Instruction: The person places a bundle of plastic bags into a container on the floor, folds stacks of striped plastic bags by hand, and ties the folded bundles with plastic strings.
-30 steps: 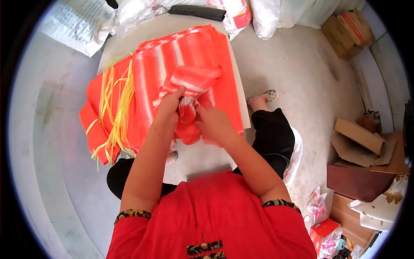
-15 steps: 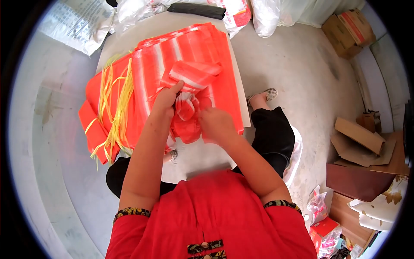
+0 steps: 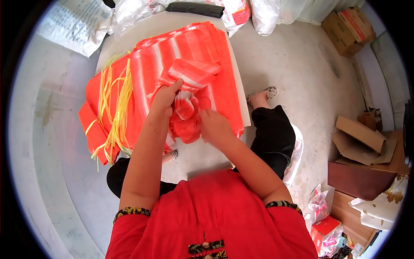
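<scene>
A stack of red plastic sheets or bags with white stripes point(image 3: 148, 56) lies on the table in front of me. On its near part sits a bunched, rolled-up striped piece point(image 3: 192, 74), its crumpled end hanging toward me. My left hand point(image 3: 166, 99) is closed around this bunch, thumb on top. Against the bunch's right side is my right hand point(image 3: 215, 127), with its fingers curled together on the plastic's edge; the fingertips are partly hidden. Left of my hands, yellow plastic strips point(image 3: 123, 103) drape loosely over the red stack.
A black rolled bag point(image 3: 196, 8) lies at the table's far edge point(image 3: 146, 26). White plastic sacks point(image 3: 264, 17) stand behind it. Cardboard boxes point(image 3: 348, 32) are at the back right, and an opened carton point(image 3: 360, 140) stands at the right. A pale wall runs along the left.
My right hand has shifted slightly at the bunch's right side and shows more sharply. My left hand keeps its grip in nearly the same place.
</scene>
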`<state>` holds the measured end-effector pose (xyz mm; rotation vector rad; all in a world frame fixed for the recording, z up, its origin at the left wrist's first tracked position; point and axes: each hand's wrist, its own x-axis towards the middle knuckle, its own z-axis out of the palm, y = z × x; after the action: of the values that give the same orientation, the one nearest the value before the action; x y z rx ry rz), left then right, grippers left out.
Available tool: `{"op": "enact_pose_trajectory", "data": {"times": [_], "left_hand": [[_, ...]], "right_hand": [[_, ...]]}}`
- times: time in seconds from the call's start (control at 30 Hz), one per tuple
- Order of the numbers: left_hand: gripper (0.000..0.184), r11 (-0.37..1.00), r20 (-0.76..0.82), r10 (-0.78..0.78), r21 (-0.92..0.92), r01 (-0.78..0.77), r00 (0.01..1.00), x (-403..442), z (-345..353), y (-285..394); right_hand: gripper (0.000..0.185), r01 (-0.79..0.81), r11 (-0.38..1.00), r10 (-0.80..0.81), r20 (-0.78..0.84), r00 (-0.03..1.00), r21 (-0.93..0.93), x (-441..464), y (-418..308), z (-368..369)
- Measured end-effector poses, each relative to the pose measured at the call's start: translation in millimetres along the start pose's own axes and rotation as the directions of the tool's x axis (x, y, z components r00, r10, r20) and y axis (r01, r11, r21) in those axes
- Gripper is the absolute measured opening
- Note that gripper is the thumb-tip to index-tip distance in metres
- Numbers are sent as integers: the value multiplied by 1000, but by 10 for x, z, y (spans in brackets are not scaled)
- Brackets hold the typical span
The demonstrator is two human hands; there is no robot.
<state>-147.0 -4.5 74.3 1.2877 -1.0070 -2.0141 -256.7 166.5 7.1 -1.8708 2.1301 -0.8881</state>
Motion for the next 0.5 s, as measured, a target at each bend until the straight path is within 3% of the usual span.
{"op": "enact_pose_trajectory", "data": {"times": [0.1, 0.2, 0.3, 0.5], "left_hand": [[33, 1000, -32, 26, -3, -26, 999, 6, 10, 3], [32, 999, -14, 46, 30, -45, 999, 23, -26, 38], [31, 997, 29, 51, 55, -52, 998, 42, -64, 100], [30, 988, 37, 97, 118, -100, 995, 0, -3, 212]], "right_hand": [[22, -7, 1000, 7, 161, 987, 3, 32, 33, -45], [21, -61, 964, 45, 67, 997, 257, 40, -156, -19], [15, -40, 903, -1, 96, 995, 427, 68, -349, -89], [18, 217, 924, -252, 74, 965, 316, 18, -437, 160]]}}
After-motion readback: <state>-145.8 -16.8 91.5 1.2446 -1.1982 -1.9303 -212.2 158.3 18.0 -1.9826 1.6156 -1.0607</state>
